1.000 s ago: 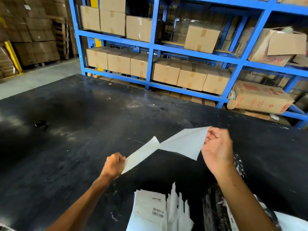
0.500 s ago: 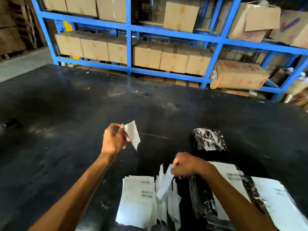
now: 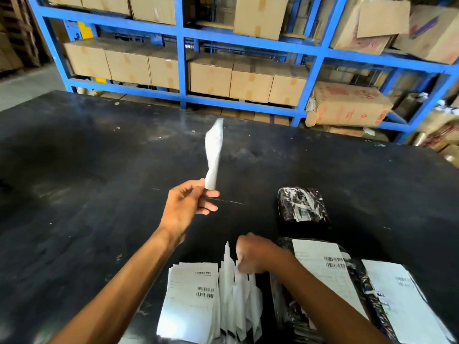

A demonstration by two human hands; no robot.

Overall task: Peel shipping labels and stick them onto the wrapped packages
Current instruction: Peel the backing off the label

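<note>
My left hand [image 3: 190, 207] is raised over the black table [image 3: 87, 194] and pinches the lower end of a long white paper strip [image 3: 213, 155], which stands up blurred above the fingers. My right hand [image 3: 250, 254] is curled low near the front edge, its fingertips closed on a white piece at the top of a pile of loose paper strips [image 3: 236, 299]. A stack of printed barcode labels [image 3: 191, 299] lies just left of that pile. An unlabelled black wrapped package [image 3: 301, 204] lies beyond my right hand. Two wrapped packages bearing labels [image 3: 323, 266] [image 3: 397, 299] lie under and right of my right forearm.
Blue steel shelving [image 3: 183, 70] loaded with brown cardboard boxes [image 3: 211, 75] runs along the far side of the table. A larger printed carton [image 3: 347, 105] sits low at the right. The grey floor [image 3: 24, 83] shows at the far left.
The two hands, first stretching one paper apart in the air, have separated. My left hand lifted its strip upward. My right hand dropped to the paper pile at the front.
</note>
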